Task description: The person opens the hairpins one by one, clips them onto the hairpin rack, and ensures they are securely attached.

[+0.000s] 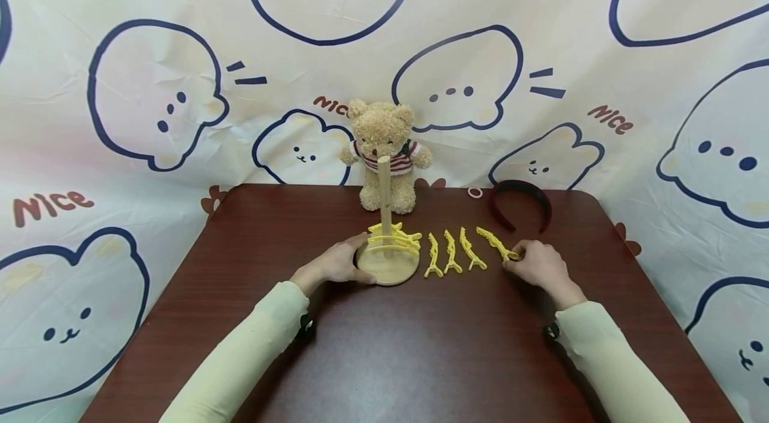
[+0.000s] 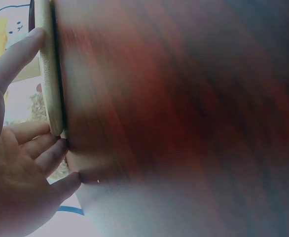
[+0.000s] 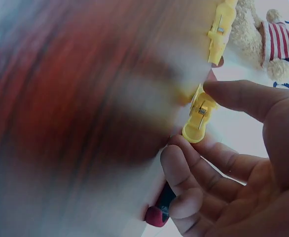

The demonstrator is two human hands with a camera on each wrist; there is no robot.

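On the dark wooden table (image 1: 420,356), the left hand (image 1: 339,264) rests against the left side of the round wooden base (image 1: 387,267) of a stand, whose thin post (image 1: 384,199) rises upright. The left wrist view shows what the head view does not: the fingers (image 2: 33,143) are nearly straight and touch the rim of the base (image 2: 51,79), and the thumb lies along the rim too, not curled around it. Several yellow clips (image 1: 393,236) lie in a pile on the base around the post.

To the right of the base, three yellow hair clips (image 1: 452,253) lie in a row on the table, near each other. A fourth yellow clip (image 1: 496,243) lies just beside them, and the right hand (image 1: 541,266) pinches its near end. In the right wrist view the thumb and the forefinger (image 3: 238,94) close on the clip (image 3: 199,118), and the other fingers are loosely bent.

Near the far edge stands a teddy bear (image 1: 386,153) behind the post. Toward the far right corner lie a small pink ring (image 1: 475,193) and a dark headband (image 1: 520,199).
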